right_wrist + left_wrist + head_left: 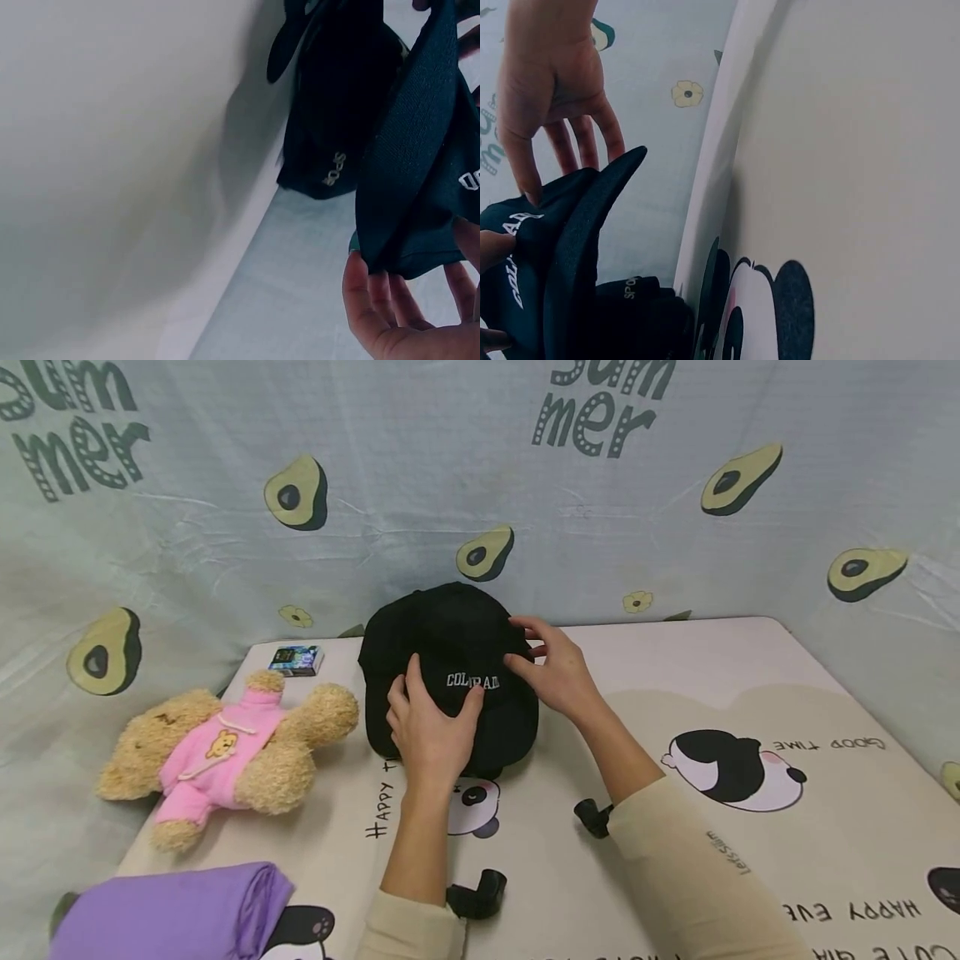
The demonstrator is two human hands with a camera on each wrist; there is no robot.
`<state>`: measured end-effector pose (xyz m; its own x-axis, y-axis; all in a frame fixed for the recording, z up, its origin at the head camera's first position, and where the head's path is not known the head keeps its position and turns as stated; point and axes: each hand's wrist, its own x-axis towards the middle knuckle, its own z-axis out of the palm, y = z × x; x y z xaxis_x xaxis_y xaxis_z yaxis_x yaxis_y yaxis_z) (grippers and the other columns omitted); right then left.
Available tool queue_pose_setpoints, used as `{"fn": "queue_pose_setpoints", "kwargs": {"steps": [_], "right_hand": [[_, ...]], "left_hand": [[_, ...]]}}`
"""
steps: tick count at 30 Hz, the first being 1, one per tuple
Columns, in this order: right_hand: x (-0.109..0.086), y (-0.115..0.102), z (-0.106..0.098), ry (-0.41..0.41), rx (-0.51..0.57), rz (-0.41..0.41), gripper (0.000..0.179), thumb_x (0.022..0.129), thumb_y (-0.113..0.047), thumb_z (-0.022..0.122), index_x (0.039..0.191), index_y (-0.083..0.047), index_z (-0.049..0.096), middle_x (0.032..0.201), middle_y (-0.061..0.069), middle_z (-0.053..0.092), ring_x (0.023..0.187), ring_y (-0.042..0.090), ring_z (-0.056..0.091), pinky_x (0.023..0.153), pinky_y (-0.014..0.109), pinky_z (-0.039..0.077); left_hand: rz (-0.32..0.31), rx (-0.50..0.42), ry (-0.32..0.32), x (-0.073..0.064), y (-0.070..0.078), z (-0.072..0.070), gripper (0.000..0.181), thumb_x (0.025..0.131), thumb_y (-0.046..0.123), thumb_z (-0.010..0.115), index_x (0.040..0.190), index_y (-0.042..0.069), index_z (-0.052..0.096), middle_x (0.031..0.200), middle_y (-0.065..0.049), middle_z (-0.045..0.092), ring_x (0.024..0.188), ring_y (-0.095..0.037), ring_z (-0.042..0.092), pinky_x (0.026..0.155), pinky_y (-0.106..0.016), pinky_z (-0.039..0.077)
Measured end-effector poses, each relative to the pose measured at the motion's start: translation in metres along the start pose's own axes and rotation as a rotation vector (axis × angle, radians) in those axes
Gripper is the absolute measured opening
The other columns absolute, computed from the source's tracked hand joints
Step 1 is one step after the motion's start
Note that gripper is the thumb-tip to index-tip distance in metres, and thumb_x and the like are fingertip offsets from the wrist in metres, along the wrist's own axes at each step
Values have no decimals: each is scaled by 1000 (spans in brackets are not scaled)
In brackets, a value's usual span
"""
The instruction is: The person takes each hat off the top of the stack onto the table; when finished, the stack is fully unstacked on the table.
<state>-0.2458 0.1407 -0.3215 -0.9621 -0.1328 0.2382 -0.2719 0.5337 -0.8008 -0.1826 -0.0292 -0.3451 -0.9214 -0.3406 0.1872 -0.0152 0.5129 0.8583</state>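
A black baseball cap (pixel 450 627) with white lettering across its front is upright near the back edge of the table. My left hand (pixel 435 727) rests on its front with the fingers spread, the thumb beside the lettering. At the cap's right side my right hand (pixel 555 668) pinches the edge; in the right wrist view its thumb is in front and its fingers (pixel 382 300) reach behind. The cap's curved brim (pixel 409 127) shows from the side there. Behind and below it stands another dark fabric thing (pixel 337 112) with small pale lettering, partly covered by the cap.
A teddy bear (pixel 217 752) in a pink hoodie lies on the left. Beyond it sits a small dark-blue box (pixel 296 660). Folded purple cloth (pixel 172 910) lies at the front left. An avocado-print curtain (pixel 420 468) hangs behind the patterned table (pixel 540 843).
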Motion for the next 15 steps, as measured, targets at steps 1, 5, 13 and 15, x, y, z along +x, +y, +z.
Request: {"fn": "queue_pose_setpoints", "kwargs": {"steps": [1, 5, 13, 15], "right_hand": [[0, 0, -2, 1, 0, -4, 55, 99, -19, 68, 151, -18, 52, 149, 16, 55, 124, 38, 61, 100, 55, 53], [-1, 5, -9, 17, -4, -23, 54, 99, -18, 67, 151, -17, 51, 149, 16, 55, 124, 38, 61, 101, 56, 53], [-6, 13, -23, 44, -20, -23, 53, 99, -19, 68, 150, -18, 52, 149, 16, 55, 124, 37, 62, 104, 58, 50], [-6, 14, -27, 48, -27, -29, 53, 99, -18, 68, 150, -17, 52, 149, 16, 55, 124, 38, 62, 103, 58, 50]], "left_hand": [[3, -3, -6, 0, 1, 0, 92, 89, 47, 75, 164, 23, 26, 166, -18, 22, 151, -42, 24, 120, -65, 21], [14, -11, -38, -2, 5, 3, 92, 90, 45, 75, 164, 24, 25, 166, -17, 22, 151, -41, 23, 120, -66, 24], [32, -18, -90, -8, 10, 12, 91, 90, 36, 76, 164, 25, 24, 166, -15, 22, 149, -40, 26, 118, -65, 31], [47, -19, -99, -8, 11, 14, 92, 89, 32, 77, 164, 24, 24, 166, -16, 22, 148, -41, 27, 117, -64, 33]]}}
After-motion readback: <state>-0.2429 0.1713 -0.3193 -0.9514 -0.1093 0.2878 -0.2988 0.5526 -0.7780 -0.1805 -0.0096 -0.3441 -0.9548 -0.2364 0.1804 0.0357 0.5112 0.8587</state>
